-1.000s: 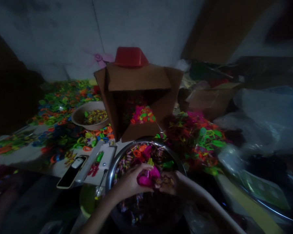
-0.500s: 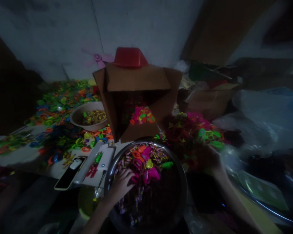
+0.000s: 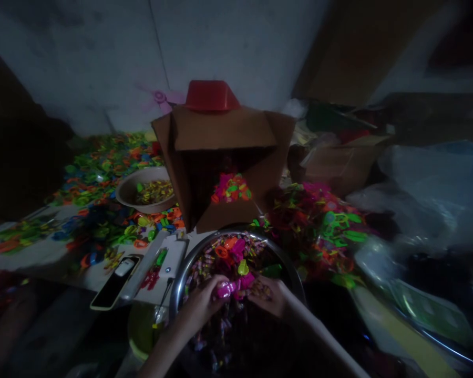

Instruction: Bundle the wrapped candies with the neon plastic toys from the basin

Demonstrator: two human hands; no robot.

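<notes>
Both my hands are over a large metal basin (image 3: 177,289) filled with small wrapped pieces that look like candies. My left hand (image 3: 209,298) is closed on a shiny magenta plastic piece (image 3: 225,289), perhaps a toy watch. Close beside it on the right, my right hand (image 3: 274,298) has its fingers bent together near more magenta plastic; what they grip is blurred and I cannot make it out. In the basin behind the hands lie an orange plastic piece (image 3: 222,252), a yellow one (image 3: 243,268) and a dim green one (image 3: 274,270).
An open cardboard box (image 3: 224,128) with bright plastic pieces inside stands behind the basin, a red tub (image 3: 212,95) on top. Plastic pieces are heaped at right (image 3: 339,226) and left (image 3: 106,157). A pale bowl (image 3: 124,197), a phone (image 3: 112,289) and plastic bags (image 3: 413,184) surround it.
My right hand has come from the heap at the right to the basin, beside my left. My left hand has shifted slightly right and lifted a magenta piece.
</notes>
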